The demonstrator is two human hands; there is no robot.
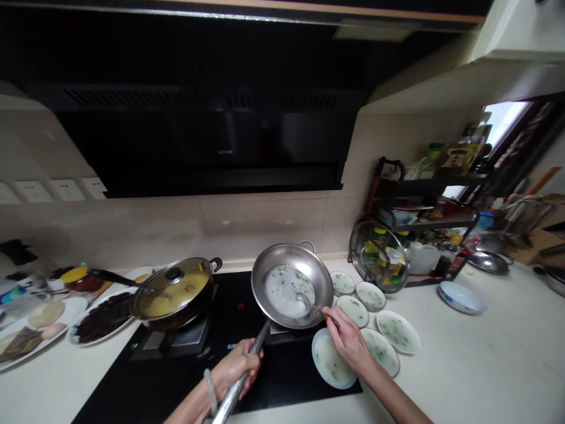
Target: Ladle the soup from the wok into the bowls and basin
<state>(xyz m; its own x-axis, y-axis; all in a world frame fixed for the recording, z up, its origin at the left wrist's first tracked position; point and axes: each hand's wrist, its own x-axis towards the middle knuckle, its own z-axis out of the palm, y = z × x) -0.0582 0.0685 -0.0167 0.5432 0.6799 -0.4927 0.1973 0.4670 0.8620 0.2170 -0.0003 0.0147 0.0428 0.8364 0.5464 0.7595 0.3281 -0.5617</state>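
My left hand [236,368] is wrapped round the long metal handle of a steel pan [291,284], which is lifted and tilted over the black cooktop [185,365]. A little white soup with green flecks lies in the pan. My right hand [346,338] pinches the handle of a spoon [306,301] whose bowl rests inside the pan. Directly below the pan's lower rim stands a white bowl [331,360] holding pale soup. Several more small bowls [397,331] with soup and greens are set out to the right on the counter.
A glass-lidded pot [174,291] with yellow contents sits on the left burner. Plates of food [103,318] lie at the left. A glass lid [379,256] leans against a spice rack [424,224] at the right, with a blue-rimmed dish [461,297] beyond it. A dark range hood hangs overhead.
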